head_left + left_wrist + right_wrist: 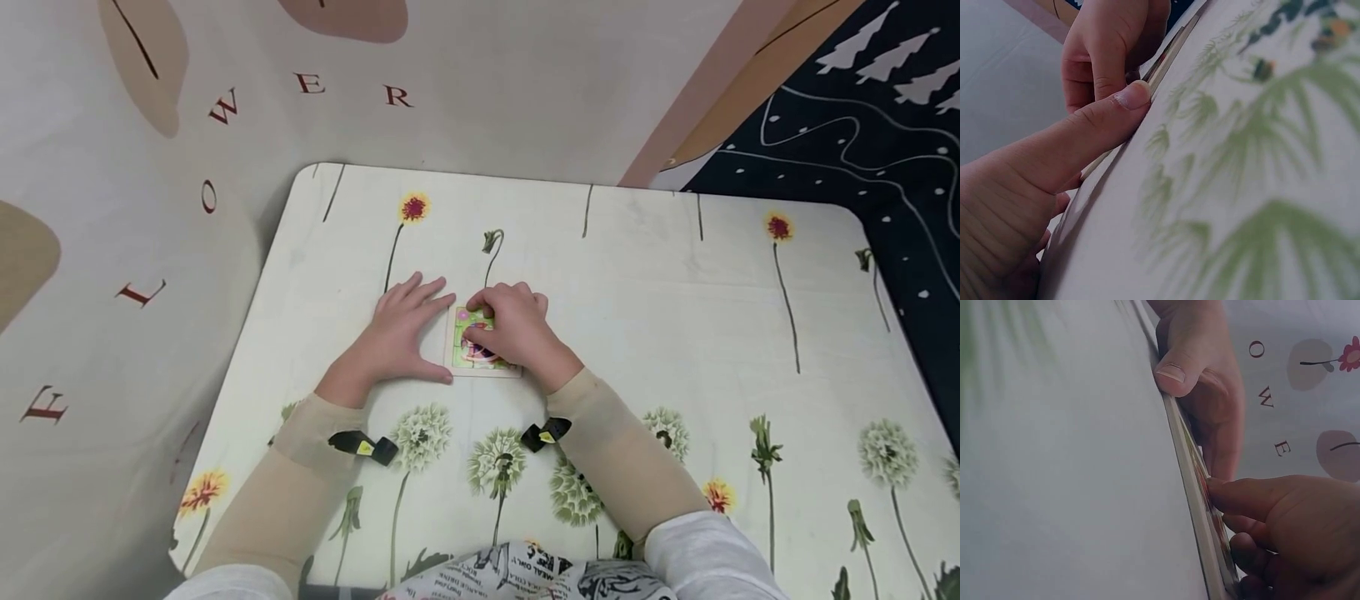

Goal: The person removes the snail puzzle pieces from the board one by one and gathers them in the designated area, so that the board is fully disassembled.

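A small picture puzzle (462,358) in a pale tray lies flat on the table, its printed face mostly green and pink. My left hand (401,329) is at its left side, fingers spread and thumb tip at the tray's lower left corner. Over the upper right of the picture is my right hand (517,327), with bent fingers; its thumb and forefinger tips are on the printed face, a gap between them. In the right wrist view the right thumb (1250,497) touches the face near the tray edge (1188,469). Whether a single piece is pinched is hidden.
A white tabletop (645,308) printed with flowers and dandelions surrounds the puzzle. Behind and to the left hangs a pale cloth (487,108) with letters on it. A dark cloth (847,150) with white trees borders the right side. Each wrist has a black strap mount (365,447).
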### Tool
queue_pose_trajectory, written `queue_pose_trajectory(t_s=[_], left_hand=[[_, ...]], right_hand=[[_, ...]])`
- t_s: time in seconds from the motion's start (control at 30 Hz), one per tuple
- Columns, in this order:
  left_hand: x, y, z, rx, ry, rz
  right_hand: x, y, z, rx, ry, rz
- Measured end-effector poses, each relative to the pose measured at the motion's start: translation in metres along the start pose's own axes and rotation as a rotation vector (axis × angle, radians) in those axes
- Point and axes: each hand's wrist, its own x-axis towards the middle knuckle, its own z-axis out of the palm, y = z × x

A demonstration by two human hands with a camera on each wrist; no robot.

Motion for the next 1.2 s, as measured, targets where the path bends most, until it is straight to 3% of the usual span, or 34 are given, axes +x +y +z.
queue_pose_trajectory(t_s=[0.67, 1.2], left_hand=[[0.0003, 0.0019, -0.0008, 0.005, -0.005, -0.005], [0.0006, 0.0025, -0.0011, 0.011, -0.007, -0.006]], right_hand=[[-0.0003, -0.0022, 0.0009, 0.069, 0.020, 0.021], [-0.0017, -0.0015, -0.0012, 0.040, 0.011, -0.018]])
